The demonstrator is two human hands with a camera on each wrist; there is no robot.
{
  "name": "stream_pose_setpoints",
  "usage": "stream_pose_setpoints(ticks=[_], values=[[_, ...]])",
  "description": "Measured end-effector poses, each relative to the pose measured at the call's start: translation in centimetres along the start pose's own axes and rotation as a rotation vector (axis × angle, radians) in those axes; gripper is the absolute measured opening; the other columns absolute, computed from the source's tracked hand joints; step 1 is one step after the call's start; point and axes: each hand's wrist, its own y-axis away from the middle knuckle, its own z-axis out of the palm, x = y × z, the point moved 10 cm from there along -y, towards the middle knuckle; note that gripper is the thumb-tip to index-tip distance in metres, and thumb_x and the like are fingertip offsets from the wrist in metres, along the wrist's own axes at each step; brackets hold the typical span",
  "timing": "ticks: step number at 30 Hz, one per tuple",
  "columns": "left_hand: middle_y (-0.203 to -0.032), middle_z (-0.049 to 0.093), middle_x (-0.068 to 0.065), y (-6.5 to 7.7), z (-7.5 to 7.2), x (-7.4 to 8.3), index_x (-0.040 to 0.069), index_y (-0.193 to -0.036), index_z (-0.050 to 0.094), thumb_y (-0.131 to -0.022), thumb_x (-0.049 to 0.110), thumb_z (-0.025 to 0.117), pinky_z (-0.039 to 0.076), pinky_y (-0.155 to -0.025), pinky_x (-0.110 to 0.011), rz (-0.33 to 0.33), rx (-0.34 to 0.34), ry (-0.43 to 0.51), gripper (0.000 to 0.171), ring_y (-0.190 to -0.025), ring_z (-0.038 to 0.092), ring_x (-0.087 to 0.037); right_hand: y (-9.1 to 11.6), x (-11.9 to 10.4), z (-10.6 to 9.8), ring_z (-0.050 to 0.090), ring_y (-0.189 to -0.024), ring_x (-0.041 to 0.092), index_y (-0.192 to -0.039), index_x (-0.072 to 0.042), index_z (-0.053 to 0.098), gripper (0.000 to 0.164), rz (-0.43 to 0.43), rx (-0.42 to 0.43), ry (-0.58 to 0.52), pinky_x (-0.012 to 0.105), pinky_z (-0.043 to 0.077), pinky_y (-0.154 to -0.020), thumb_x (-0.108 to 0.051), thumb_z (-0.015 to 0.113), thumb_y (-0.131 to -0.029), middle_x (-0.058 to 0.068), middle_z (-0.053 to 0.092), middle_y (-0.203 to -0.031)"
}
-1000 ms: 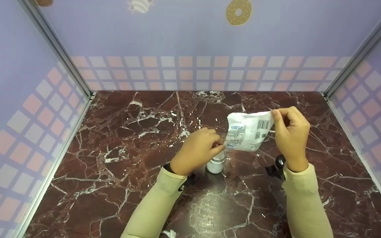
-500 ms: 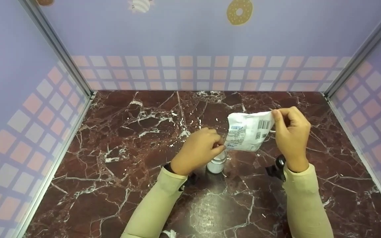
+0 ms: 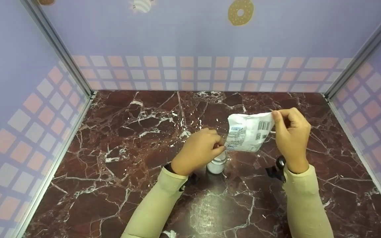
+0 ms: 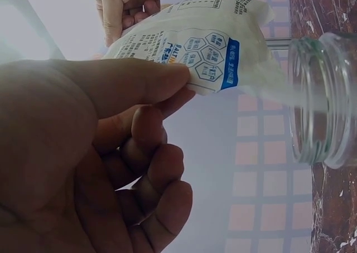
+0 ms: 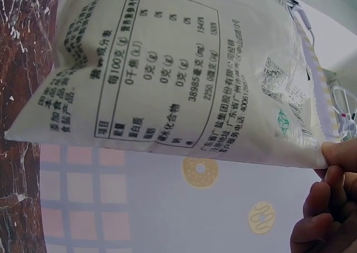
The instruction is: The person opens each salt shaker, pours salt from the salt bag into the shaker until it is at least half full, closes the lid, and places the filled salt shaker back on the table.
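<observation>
A white printed salt bag (image 3: 248,134) hangs tilted between my two hands. My left hand (image 3: 198,150) pinches its lower left edge between thumb and index finger, the other fingers loosely curled. High on the right, my right hand (image 3: 291,135) pinches the bag's upper corner with thumb and fingers. Below and beside the left hand, a clear glass jar (image 3: 216,166) stands on the table with white contents in it. In the left wrist view, a whitish stream runs from the bag's low corner (image 4: 262,80) into the mouth of the jar (image 4: 312,97).
The dark red marbled table (image 3: 137,205) has white specks (image 3: 184,132) scattered beyond the left hand. A white scrap (image 3: 169,234) lies at the front edge. Lilac checked panels (image 3: 210,72) enclose the back and both sides.
Both hands keep their grip and hardly move. The bag and the jar hold almost the same place.
</observation>
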Motion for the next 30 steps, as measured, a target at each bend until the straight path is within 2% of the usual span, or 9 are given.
stream_pose_setpoints(ticks=[5, 11, 15, 20, 27, 30], values=[[-0.084, 0.067, 0.004, 0.0, 0.0, -0.1, 0.012, -0.089, 0.076, -0.097, 0.028, 0.072, 0.049, -0.104, -0.034, -0.005, -0.007, -0.016, 0.018, -0.078, 0.060, -0.013, -0.1, -0.9, -0.1, 0.039, -0.061, 0.001, -0.076, 0.011, 0.066, 0.015, -0.006, 0.003, -0.007, 0.016, 0.029, -0.056, 0.012, 0.070, -0.090, 0.015, 0.052, -0.067], [-0.084, 0.065, 0.004, 0.0, 0.0, -0.1, 0.012, -0.090, 0.076, -0.097, 0.027, 0.072, 0.051, -0.083, -0.031, -0.013, -0.013, -0.005, 0.017, -0.078, 0.057, -0.013, 0.0, -0.3, -0.1, 0.039, -0.061, -0.001, -0.076, 0.011, 0.066, 0.014, -0.004, 0.005, -0.008, 0.016, 0.028, -0.056, 0.011, 0.070, -0.090, 0.014, 0.052, -0.067], [-0.085, 0.066, 0.004, 0.1, 0.0, -0.2, 0.012, -0.091, 0.077, -0.097, 0.029, 0.072, 0.051, -0.080, -0.031, -0.023, -0.019, -0.002, 0.018, -0.079, 0.057, -0.014, 0.0, -0.2, -0.1, 0.039, -0.061, -0.001, -0.076, 0.011, 0.067, 0.014, -0.005, 0.006, -0.009, 0.016, 0.029, -0.056, 0.012, 0.070, -0.090, 0.014, 0.052, -0.067], [-0.087, 0.067, 0.003, 0.1, 0.0, -0.2, 0.012, -0.092, 0.077, -0.097, 0.029, 0.072, 0.052, -0.083, -0.032, -0.020, -0.020, -0.008, 0.018, -0.081, 0.059, -0.014, -0.2, -1.2, 0.0, 0.039, -0.062, -0.002, -0.077, 0.012, 0.066, 0.013, -0.007, 0.005, -0.011, 0.016, 0.029, -0.057, 0.013, 0.070, -0.089, 0.014, 0.051, -0.067], [-0.091, 0.071, 0.003, 0.0, 0.1, -0.2, 0.012, -0.094, 0.078, -0.096, 0.029, 0.074, 0.049, -0.104, -0.035, -0.012, -0.021, -0.010, 0.017, -0.085, 0.064, -0.014, -0.3, -2.3, -0.1, 0.040, -0.062, 0.000, -0.075, 0.013, 0.065, 0.014, -0.018, 0.002, -0.042, 0.015, 0.030, -0.057, 0.015, 0.068, -0.089, 0.016, 0.051, -0.066], [-0.091, 0.071, 0.003, 0.0, 0.2, -0.2, 0.013, -0.095, 0.078, -0.096, 0.029, 0.074, 0.050, -0.103, -0.035, -0.017, -0.024, -0.011, 0.017, -0.086, 0.064, -0.014, -0.3, -2.5, -0.1, 0.040, -0.062, 0.000, -0.075, 0.013, 0.064, 0.015, -0.022, 0.003, -0.048, 0.015, 0.030, -0.057, 0.016, 0.068, -0.089, 0.016, 0.051, -0.066]])
